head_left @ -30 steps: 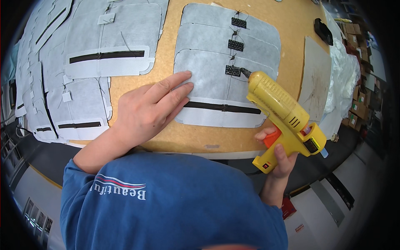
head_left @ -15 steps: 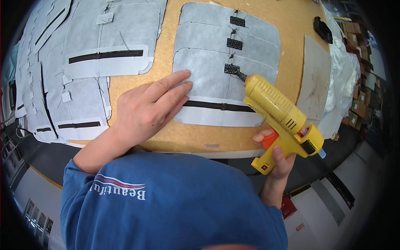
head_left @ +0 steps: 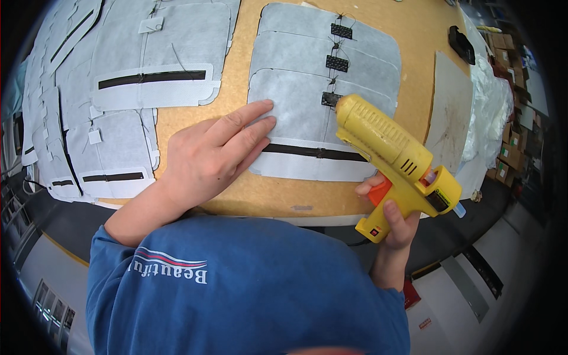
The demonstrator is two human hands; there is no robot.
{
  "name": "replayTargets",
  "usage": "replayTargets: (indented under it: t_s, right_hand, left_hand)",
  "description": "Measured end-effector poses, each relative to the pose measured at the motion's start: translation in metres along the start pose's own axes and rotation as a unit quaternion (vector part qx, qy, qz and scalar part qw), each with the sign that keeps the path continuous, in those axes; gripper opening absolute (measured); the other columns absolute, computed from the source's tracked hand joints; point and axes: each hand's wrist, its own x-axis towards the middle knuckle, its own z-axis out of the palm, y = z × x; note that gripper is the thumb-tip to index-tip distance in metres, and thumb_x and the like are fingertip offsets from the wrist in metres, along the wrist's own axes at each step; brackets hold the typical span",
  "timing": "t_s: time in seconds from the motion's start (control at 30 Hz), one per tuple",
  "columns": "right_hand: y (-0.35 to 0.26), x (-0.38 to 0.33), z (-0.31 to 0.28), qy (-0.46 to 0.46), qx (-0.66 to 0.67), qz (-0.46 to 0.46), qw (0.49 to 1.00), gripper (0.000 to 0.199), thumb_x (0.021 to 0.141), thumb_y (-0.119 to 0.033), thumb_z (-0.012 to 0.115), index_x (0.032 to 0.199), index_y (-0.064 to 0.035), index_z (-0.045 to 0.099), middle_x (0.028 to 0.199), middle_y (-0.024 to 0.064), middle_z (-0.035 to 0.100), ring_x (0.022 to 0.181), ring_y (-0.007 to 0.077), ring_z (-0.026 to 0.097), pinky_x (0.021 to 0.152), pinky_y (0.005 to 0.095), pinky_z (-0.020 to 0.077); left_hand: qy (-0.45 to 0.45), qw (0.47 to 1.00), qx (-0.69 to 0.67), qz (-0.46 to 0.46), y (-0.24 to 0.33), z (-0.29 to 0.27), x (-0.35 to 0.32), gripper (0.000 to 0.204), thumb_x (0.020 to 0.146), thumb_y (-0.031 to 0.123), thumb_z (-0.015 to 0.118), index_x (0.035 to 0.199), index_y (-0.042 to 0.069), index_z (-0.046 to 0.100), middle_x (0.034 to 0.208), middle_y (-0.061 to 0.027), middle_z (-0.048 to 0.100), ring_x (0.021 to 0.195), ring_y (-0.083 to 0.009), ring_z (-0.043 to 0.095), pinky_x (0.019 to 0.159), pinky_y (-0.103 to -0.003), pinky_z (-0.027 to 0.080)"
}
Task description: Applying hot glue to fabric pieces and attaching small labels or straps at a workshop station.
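Note:
My right hand (head_left: pixel 397 223) is closed round the handle of a yellow hot glue gun (head_left: pixel 387 142), with fingers at its orange trigger. The gun's body hides its nozzle, close to a small black textured patch (head_left: pixel 331 99). That patch lies on the nearest of several overlapping grey fabric panels (head_left: pixel 290 106). Two more black patches (head_left: pixel 337 63), each by a dark thread knot, sit farther up the panels. My left hand (head_left: pixel 216 145) lies with fingers stretched on the near panel's left edge. A black strip (head_left: pixel 316 152) crosses that panel's white lower band.
More grey panels (head_left: pixel 160 47) with white tags and black strips cover the table's left side. On the right are a stained grey board (head_left: pixel 449 106), a black object (head_left: pixel 460 44) and clear plastic sheeting (head_left: pixel 488 112). Cardboard boxes (head_left: pixel 510 154) stand beyond the table edge.
The glue gun has shifted slightly left and up, so its nozzle is now hidden behind its body. The panels have slid slightly right. My left hand stays nearly in place.

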Motion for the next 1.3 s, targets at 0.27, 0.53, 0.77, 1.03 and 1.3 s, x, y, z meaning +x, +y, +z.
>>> replayTargets:
  t_s: [0.27,0.53,0.77,1.03,1.3]
  right_hand:
    - [0.001,-0.014,-0.005,0.006,-0.011,0.002,1.0,0.056,0.088,-0.011,0.063,0.136,0.0047,0.04,0.111,0.0208,0.062,0.099,0.0286,0.064,0.091,0.0419,0.0508]
    - [0.001,-0.017,0.0,0.074,-0.05,-0.007,0.996,0.048,0.088,-0.026,0.063,0.119,0.0096,0.053,0.099,0.0211,0.066,0.092,0.0295,0.067,0.085,0.0399,0.0535]
    - [-0.001,-0.016,0.003,0.081,-0.053,-0.011,0.995,0.049,0.087,-0.026,0.063,0.118,0.0099,0.053,0.099,0.021,0.066,0.092,0.0296,0.067,0.083,0.0388,0.0539]
    - [-0.004,-0.005,0.009,0.068,-0.046,-0.018,0.997,0.052,0.086,-0.027,0.063,0.121,0.0099,0.051,0.099,0.0203,0.066,0.092,0.0285,0.066,0.083,0.0369,0.0528]
    - [0.001,-0.002,-0.004,-0.008,0.007,0.018,1.0,0.058,0.087,-0.009,0.061,0.138,0.0038,0.037,0.111,0.0202,0.061,0.101,0.0283,0.063,0.092,0.041,0.0486]
  left_hand:
    - [0.002,1.0,0.003,0.002,0.0,-0.001,0.0,0.033,0.073,0.006,0.079,0.105,0.011,0.072,0.116,-0.0018,0.07,0.067,-0.0138,0.067,0.056,-0.025,0.052]
    - [0.004,1.0,0.002,0.004,0.0,0.0,0.0,0.032,0.074,0.005,0.078,0.105,0.011,0.072,0.116,-0.0027,0.07,0.07,-0.0141,0.068,0.058,-0.025,0.053]
    - [-0.009,1.0,0.002,0.0,0.001,-0.001,0.0,0.032,0.074,0.005,0.078,0.105,0.011,0.072,0.116,-0.0029,0.07,0.071,-0.0145,0.068,0.059,-0.025,0.053]
    - [-0.012,1.0,0.004,0.0,0.002,-0.001,0.0,0.032,0.074,0.005,0.078,0.106,0.01,0.071,0.117,-0.0031,0.07,0.071,-0.0152,0.068,0.059,-0.025,0.054]
    - [-0.011,1.0,0.001,0.002,0.001,-0.001,0.002,0.033,0.074,0.005,0.078,0.106,0.01,0.071,0.116,-0.0029,0.07,0.07,-0.0149,0.068,0.059,-0.025,0.053]
